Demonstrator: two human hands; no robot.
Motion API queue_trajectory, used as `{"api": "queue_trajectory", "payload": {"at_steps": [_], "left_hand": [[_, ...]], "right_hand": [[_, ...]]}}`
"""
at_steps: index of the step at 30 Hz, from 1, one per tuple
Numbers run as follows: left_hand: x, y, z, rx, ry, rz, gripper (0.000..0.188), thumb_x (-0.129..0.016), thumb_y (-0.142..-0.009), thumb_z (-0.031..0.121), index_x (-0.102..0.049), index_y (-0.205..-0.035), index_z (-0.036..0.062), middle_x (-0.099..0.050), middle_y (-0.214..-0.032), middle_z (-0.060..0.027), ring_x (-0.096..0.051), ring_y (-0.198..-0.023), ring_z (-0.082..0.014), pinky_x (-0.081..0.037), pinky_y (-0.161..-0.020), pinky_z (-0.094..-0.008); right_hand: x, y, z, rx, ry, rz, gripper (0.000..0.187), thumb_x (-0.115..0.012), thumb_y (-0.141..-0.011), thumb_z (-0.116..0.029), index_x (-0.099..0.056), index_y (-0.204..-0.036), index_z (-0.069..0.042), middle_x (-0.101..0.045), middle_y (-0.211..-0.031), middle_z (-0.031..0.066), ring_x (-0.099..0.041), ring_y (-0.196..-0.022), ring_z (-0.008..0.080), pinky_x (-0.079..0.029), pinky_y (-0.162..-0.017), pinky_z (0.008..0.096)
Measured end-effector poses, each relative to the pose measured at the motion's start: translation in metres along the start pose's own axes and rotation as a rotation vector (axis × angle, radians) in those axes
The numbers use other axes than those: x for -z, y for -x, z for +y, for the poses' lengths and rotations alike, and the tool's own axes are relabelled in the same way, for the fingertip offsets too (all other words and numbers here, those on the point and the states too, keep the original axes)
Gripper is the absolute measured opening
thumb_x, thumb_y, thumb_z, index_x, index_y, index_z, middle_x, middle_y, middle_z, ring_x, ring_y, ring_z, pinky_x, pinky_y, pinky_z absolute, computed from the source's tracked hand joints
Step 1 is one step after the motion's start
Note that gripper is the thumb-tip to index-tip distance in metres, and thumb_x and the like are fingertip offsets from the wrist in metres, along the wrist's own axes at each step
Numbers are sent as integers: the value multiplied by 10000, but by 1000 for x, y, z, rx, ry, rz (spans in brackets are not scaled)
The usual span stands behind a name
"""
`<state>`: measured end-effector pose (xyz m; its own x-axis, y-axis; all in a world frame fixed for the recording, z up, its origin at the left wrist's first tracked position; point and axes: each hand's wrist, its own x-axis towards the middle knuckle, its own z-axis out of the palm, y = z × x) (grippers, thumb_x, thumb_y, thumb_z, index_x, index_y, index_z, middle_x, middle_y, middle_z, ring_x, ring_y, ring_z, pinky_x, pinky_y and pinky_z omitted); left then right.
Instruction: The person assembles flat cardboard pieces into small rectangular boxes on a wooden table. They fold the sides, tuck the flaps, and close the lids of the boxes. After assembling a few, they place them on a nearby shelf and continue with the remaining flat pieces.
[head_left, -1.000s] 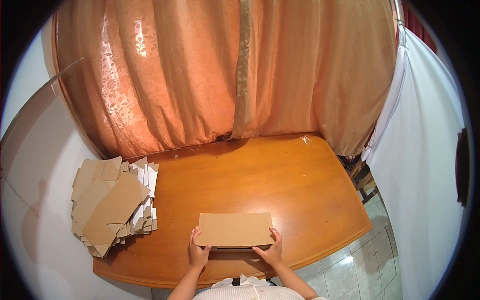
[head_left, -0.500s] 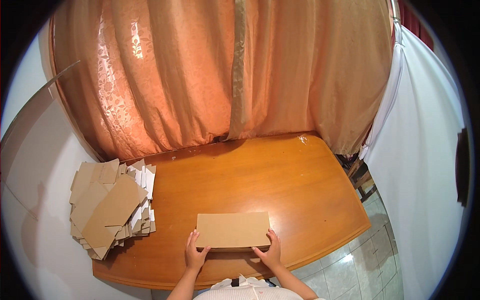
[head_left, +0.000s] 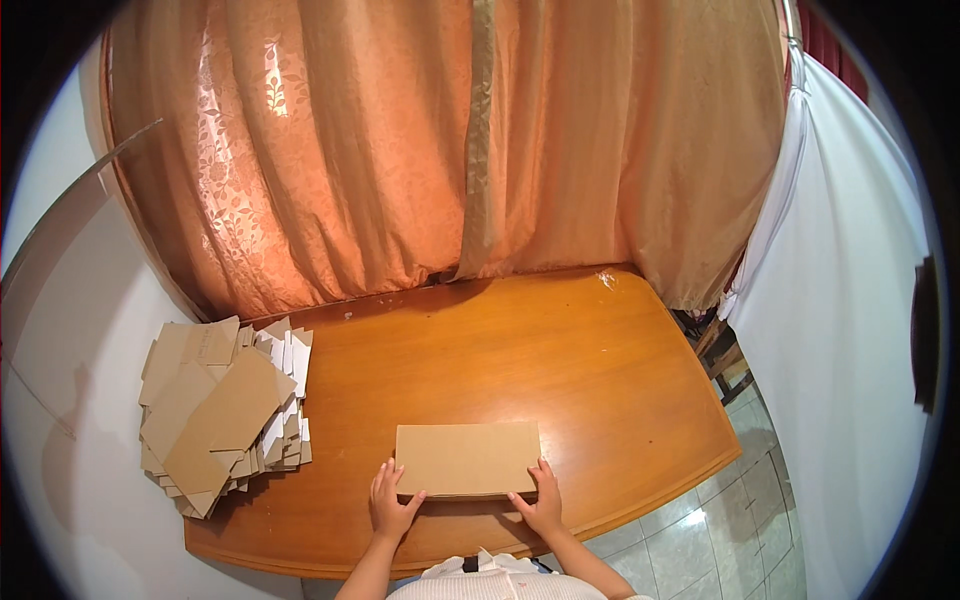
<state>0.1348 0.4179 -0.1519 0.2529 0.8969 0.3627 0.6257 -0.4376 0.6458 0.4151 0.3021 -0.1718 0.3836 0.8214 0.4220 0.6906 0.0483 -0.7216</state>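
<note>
A low, rectangular brown cardboard box [head_left: 468, 458] lies on the wooden table [head_left: 480, 350] close to its front edge, with its plain top facing up. At its left end, my left hand [head_left: 393, 501] has the fingers along the side and the thumb on the front edge. My right hand [head_left: 541, 499] grips the opposite end in the same way, fingers on the side and thumb at the front. The box's underside is hidden, and a thin dark line of shadow runs beneath its front edge.
A large pile of flat brown and white cardboard pieces [head_left: 215, 420] leans untidily at the table's left end, by a white wall. Orange curtains [head_left: 380, 150] hang behind the table. White cloth [head_left: 830, 250] drapes on the right, above a tiled floor [head_left: 690, 560].
The box has shifted very slightly to the right and away from me between my hands. My hands keep nearly the same grip, and the pile has not moved.
</note>
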Motion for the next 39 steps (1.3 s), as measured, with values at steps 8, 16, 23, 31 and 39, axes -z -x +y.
{"api": "queue_trajectory", "payload": {"at_steps": [8, 16, 23, 31, 39], "left_hand": [[-12, 6, 34, -312, -222, -126, 424, -645, -850, 389, -614, -1225, 192, -530, -1353, -77, -445, -1286, -261, -243, -1062, -581], [-32, 6, 46, -423, -301, -91, 328, -606, -882, 328, -651, -1186, 212, -604, -1265, 11, -520, -1184, -188, -268, -984, -444], [-37, 3, 41, -462, -258, -19, 311, -603, -872, 337, -673, -1152, 222, -632, -1221, 29, -540, -1134, -159, -243, -965, -392], [-33, 5, 38, -440, -212, -50, 314, -634, -841, 398, -694, -1106, 240, -633, -1222, 30, -537, -1141, -163, -253, -965, -403], [-35, -11, 30, -284, -144, 73, 174, -712, -806, 281, -729, -975, 245, -653, -1126, 23, -537, -1150, -181, -252, -1002, -466]], "right_hand": [[11, 0, -1, 99, 314, -18, 495, -727, -778, -386, -639, -1207, -155, -526, -1355, 124, -434, -1289, 353, -277, -1041, 598], [18, -19, -13, 85, 302, -32, 272, -644, -828, -248, -678, -1075, -138, -622, -1187, 72, -473, -1249, 310, -146, -1077, 632], [10, -83, -31, 63, 395, -202, 454, -590, -862, -307, -531, -1267, -111, -501, -1329, 106, -412, -1296, 302, -180, -1065, 659], [6, -98, -36, -47, 489, -358, 614, -590, -855, -421, -449, -1368, -115, -456, -1384, 115, -366, -1325, 291, -181, -1065, 678], [26, -81, -32, -116, 386, -229, 511, -707, -774, -434, -641, -1152, -97, -634, -1080, 124, -559, -1040, 311, -221, -1042, 663]]}}
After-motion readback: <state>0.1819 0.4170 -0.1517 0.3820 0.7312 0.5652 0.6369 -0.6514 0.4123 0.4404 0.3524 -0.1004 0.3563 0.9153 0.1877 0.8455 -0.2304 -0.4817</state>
